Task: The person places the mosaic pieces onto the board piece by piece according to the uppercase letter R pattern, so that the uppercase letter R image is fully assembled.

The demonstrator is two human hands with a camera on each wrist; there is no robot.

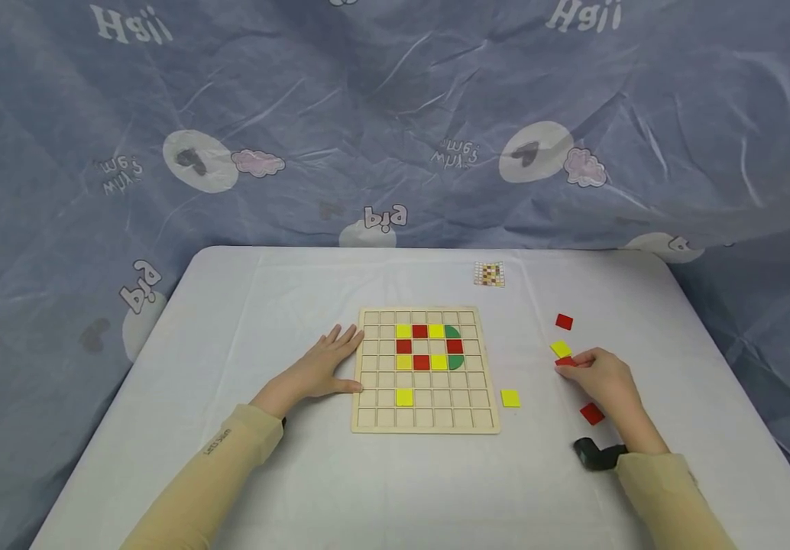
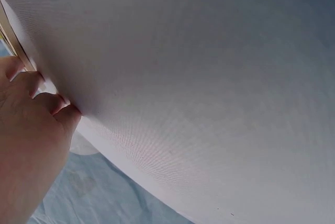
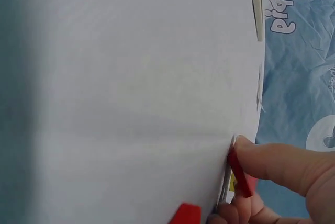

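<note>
A wooden grid board (image 1: pixel 377 419) lies on the table, with red, yellow and green tiles set in a ring in its upper cells. One more yellow tile (image 1: pixel 405 397) sits in a lower cell. The left hand (image 1: pixel 322 368) rests at the board's left edge, its fingers spread and touching the rim. Over on the right, the right hand (image 1: pixel 604 380) pinches a red tile (image 3: pixel 239 172) between thumb and fingers, close to a loose yellow tile (image 1: pixel 560 348). In the right wrist view the held tile is tilted on edge.
Loose red tiles lie above (image 1: pixel 564 321) and below (image 1: pixel 592 414) the right hand. A yellow tile (image 1: pixel 510 398) is just right of the board. Behind the board lies a small pattern card (image 1: pixel 489 274). A patterned blue cloth (image 1: pixel 381 114) hangs behind the table.
</note>
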